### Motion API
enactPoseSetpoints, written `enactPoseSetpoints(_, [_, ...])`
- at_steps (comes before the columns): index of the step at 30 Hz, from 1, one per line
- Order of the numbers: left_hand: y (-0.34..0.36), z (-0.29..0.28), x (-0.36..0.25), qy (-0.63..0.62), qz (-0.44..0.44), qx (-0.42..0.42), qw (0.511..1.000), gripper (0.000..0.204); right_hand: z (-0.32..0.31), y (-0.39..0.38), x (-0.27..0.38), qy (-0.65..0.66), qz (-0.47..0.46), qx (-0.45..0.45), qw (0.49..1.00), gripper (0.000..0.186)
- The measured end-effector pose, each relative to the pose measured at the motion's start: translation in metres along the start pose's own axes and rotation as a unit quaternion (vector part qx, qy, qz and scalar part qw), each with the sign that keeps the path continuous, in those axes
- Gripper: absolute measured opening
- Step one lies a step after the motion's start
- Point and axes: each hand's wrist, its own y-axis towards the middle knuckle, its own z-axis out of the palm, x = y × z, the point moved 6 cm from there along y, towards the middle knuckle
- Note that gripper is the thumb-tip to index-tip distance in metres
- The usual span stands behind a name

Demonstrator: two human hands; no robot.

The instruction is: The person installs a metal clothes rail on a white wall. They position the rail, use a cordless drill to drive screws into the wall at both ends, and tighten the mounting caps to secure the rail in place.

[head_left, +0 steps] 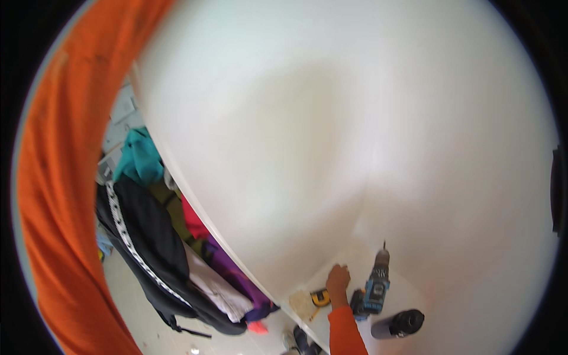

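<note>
My right hand [338, 279] reaches in from the lower edge in an orange sleeve, over a small white surface in a white corner. Its fingers are curled closed, and anything inside them is hidden. Just right of it is a blue and black cordless drill [375, 290] with a thin bit in its chuck. On the hand's left lies a yellow and black tape measure [320, 297], beside a pale tan patch or piece [302, 305] that I cannot identify. My left arm, in an orange sleeve [65, 177], is raised along the left side; its hand is out of view.
A dark grey bottle [397, 324] stands near the drill. Tall white panels [266, 130] fill the middle and right. Beyond the left panel's edge hang a black garment with a patterned white stripe [148, 236], a teal cloth [141, 157] and purple fabric [236, 272]. Shoes [302, 340] show below.
</note>
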Motion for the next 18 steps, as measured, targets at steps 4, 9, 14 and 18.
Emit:
enactPoseSetpoints(4, [-0.001, -0.010, 0.005, -0.028, 0.040, -0.024, 0.999, 0.040, 0.001, 0.004, 0.003, 0.004, 0.012, 0.033, 0.999, 0.017])
enactPoseSetpoints(9, [0.001, -0.009, 0.004, -0.019, 0.056, -0.004, 0.998, 0.035, -0.020, -0.002, 0.008, 0.022, -0.034, 0.025, 0.999, 0.016])
enactPoseSetpoints(14, [0.001, -0.012, -0.002, -0.008, 0.041, 0.013, 0.999, 0.034, -0.120, -0.014, 0.052, 0.216, -0.098, -0.103, 0.966, 0.010])
enactPoseSetpoints(18, [0.000, -0.014, -0.002, -0.034, 0.031, 0.020, 0.999, 0.033, -0.259, -0.028, 0.088, 0.456, -0.243, -0.267, 0.813, 0.009])
